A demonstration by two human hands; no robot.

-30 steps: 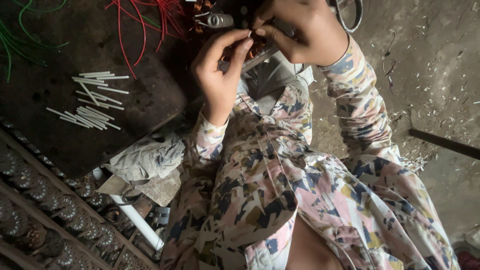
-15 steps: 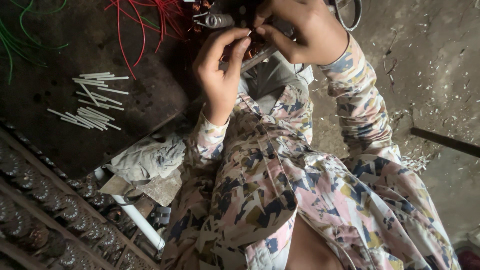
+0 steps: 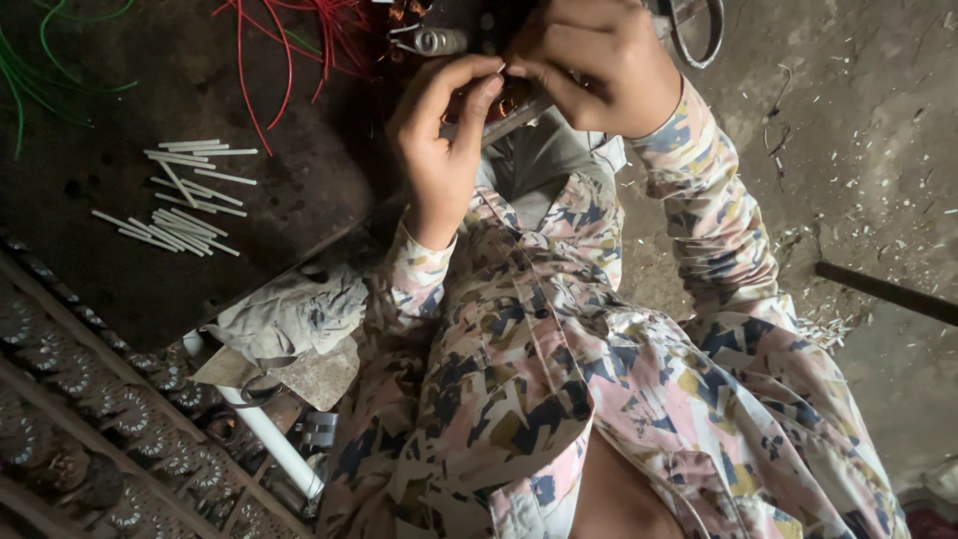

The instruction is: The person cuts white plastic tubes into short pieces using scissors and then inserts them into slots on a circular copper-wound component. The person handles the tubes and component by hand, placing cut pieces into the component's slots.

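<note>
While white sticks [image 3: 180,200] lie loose nearby, left hand [image 3: 439,150] and right hand [image 3: 594,65] pinch a coppery part [image 3: 511,100].

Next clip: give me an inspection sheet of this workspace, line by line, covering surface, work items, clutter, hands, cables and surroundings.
Surface: dark, stained work board, dusty.
Job's things: small metal part with coppery windings pinched between both hands; detail hidden by fingers.
Clutter: loose pile of white sleeve tubes on the board; crumpled grey rag and white pipe below it.
Grippers: left hand and right hand meet fingertip to fingertip on the part.
Cables: red wires at top; green wires at top left.
Surroundings: concrete floor strewn with white scraps; rows of wound coils at lower left.
</note>
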